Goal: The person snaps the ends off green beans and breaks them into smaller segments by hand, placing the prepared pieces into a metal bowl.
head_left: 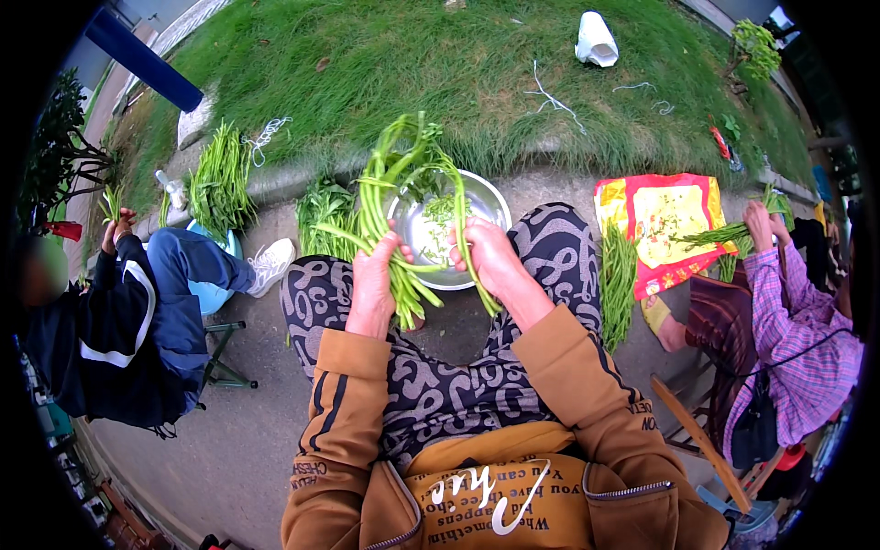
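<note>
My left hand (373, 282) is closed round a bunch of long green vegetable stems (374, 197), whose cut ends poke out below the fist. Their upper ends curve over toward the right. In my right hand (492, 259), the fingers pinch one or a few green stems (459, 203) that arch down from the bunch's top. Both hands are above my lap, at the near edge of a metal bowl (498, 200). Leafy green bits (444, 213) lie inside the bowl. A pile of leafy greens (325, 215) sits on the ground to its left.
At the left sits a person (101, 321) holding stems, near a blue basin (213, 291) and a heap of greens (223, 179). A person in a checked shirt (797, 302) holds stems at the right, beside a red and yellow sack (660, 225). Grass (412, 64) lies beyond the curb.
</note>
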A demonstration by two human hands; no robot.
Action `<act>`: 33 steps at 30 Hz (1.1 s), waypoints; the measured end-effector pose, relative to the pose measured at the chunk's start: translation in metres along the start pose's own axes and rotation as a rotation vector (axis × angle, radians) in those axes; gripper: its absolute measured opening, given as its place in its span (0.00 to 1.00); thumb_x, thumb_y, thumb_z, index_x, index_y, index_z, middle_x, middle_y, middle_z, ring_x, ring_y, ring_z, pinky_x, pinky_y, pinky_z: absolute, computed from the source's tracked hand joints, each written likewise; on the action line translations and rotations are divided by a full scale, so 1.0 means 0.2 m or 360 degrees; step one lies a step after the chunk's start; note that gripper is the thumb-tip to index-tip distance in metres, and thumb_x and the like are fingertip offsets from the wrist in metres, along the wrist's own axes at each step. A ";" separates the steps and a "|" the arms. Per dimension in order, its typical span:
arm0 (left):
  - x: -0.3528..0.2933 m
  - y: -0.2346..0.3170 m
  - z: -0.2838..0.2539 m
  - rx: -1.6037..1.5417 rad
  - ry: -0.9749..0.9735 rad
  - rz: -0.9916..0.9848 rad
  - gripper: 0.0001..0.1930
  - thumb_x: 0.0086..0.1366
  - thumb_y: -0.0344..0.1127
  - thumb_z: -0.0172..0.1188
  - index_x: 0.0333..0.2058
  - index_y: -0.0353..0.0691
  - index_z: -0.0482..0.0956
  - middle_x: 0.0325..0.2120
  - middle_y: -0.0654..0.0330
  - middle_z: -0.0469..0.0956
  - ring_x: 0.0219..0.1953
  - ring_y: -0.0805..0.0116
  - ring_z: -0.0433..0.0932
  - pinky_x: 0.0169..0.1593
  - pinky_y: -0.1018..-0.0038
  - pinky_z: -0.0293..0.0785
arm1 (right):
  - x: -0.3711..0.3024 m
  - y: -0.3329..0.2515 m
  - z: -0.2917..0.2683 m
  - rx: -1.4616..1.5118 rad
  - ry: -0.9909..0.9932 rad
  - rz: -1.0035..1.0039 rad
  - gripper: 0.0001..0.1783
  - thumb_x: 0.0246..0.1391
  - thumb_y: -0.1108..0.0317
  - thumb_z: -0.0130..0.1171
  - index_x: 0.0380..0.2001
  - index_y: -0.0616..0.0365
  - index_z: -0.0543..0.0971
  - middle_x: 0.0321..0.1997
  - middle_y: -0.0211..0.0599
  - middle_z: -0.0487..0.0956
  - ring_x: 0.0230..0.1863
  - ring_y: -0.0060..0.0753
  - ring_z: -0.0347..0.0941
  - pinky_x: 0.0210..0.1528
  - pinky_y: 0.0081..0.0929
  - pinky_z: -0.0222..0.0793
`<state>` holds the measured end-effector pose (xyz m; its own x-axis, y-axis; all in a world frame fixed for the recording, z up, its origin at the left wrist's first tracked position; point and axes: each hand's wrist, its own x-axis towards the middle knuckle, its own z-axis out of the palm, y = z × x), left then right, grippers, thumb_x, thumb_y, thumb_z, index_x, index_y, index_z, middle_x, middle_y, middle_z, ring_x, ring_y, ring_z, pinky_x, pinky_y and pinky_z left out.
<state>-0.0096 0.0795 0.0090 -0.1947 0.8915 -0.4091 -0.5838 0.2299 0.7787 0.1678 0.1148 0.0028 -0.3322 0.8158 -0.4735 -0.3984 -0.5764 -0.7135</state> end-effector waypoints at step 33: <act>-0.06 -0.04 0.04 0.0270 -0.0489 -0.0213 0.11 0.58 0.30 0.60 0.41 0.39 0.74 0.29 0.64 0.76 0.29 0.75 0.74 0.33 0.78 0.74 | -0.04 0.05 0.04 -0.0316 -0.0121 -0.0239 0.11 0.52 0.67 0.58 0.39 0.57 0.74 0.32 0.29 0.76 0.30 0.19 0.71 0.32 0.17 0.65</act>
<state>0.0031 0.0697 0.0110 0.1347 0.9189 -0.3709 -0.4443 0.3906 0.8062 0.1604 0.1014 0.0031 -0.3481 0.8812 -0.3197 -0.2752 -0.4221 -0.8638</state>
